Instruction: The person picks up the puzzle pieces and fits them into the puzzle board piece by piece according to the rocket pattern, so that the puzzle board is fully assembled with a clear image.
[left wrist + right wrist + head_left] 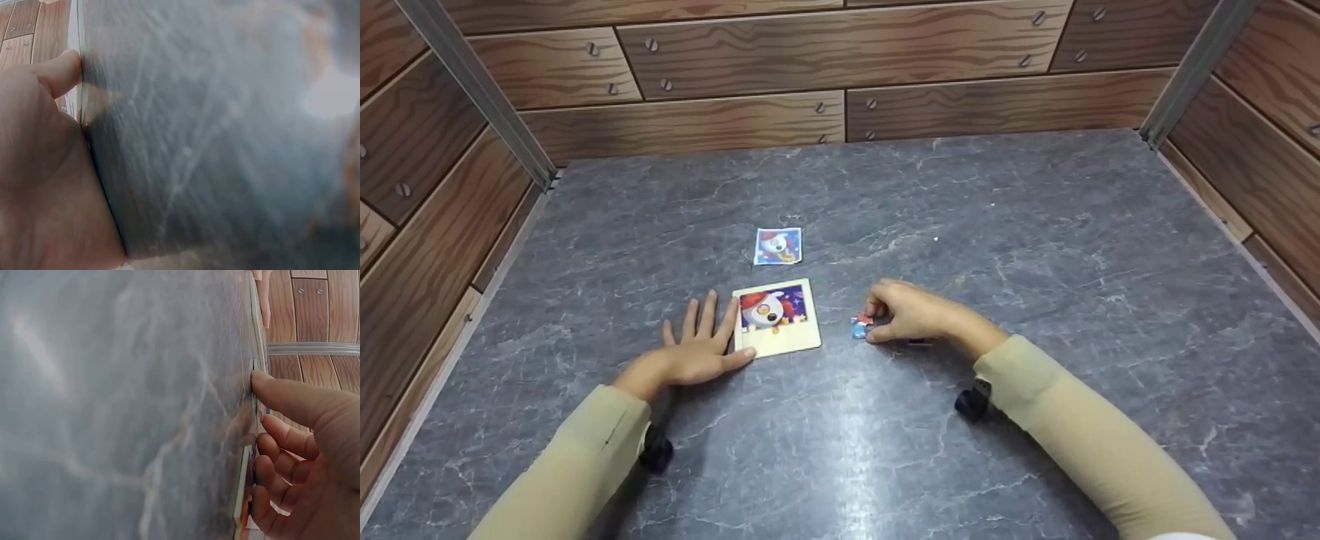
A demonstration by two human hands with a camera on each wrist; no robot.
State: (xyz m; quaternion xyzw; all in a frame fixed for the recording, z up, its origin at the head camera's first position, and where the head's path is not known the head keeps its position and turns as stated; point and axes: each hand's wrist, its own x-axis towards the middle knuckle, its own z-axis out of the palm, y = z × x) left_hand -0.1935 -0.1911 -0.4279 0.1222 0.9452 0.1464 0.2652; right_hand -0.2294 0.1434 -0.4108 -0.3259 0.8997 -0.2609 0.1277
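Observation:
A cream-framed jigsaw puzzle tray (784,343) lies on the table, its upper part filled with a picture of a white character in red and its lower part bare cream. My left hand (697,352) lies flat with spread fingers against the tray's left side, the thumb on its lower left corner. Right of the tray, thumb and forefinger of my right hand (911,311) pinch a small blue and red puzzle piece (859,328) at table level. Under that wrist another piece (919,343) is mostly hidden; in the right wrist view a piece (243,486) stands out below the curled fingers.
A small printed picture card (778,246) lies beyond the tray. The grey marbled table (1035,225) is bounded by wood-patterned walls (735,52) at the back and sides. Metal posts (1192,75) stand at the back corners.

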